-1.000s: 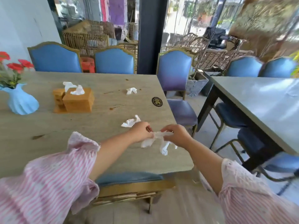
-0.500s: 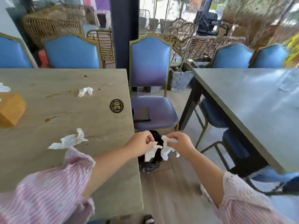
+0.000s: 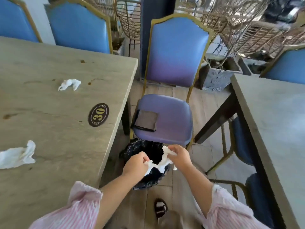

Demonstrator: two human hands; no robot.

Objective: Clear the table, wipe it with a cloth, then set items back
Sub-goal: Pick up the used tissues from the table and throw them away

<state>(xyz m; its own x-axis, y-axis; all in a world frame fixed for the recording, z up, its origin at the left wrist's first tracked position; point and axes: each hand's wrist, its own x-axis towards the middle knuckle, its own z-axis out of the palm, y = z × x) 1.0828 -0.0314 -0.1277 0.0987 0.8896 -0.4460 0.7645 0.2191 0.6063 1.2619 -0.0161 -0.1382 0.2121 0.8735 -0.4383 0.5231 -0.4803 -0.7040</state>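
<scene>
My left hand (image 3: 136, 164) and my right hand (image 3: 179, 155) each pinch an end of a crumpled white tissue (image 3: 162, 161), stretched between them right over a bin lined with a black bag (image 3: 148, 179) on the floor. The bin stands beside the right edge of the wooden table (image 3: 49, 129). Two more crumpled tissues lie on that table: one (image 3: 69, 84) further back, one (image 3: 17, 156) near the left edge of the view. A grey folded cloth (image 3: 146, 120) lies on the seat of the blue chair (image 3: 166, 118) behind the bin.
A round "30" number plate (image 3: 98, 114) is fixed near the table's right edge. A second grey table (image 3: 277, 129) stands to the right, with blue chairs tucked under it. My sandalled foot (image 3: 160, 208) is on the floor near the bin. Wicker chairs stand behind.
My view and both hands have swung right and down, off the table. The tissue held between my hands now hangs over the black-lined bin. The tissue box and vase have left the view.
</scene>
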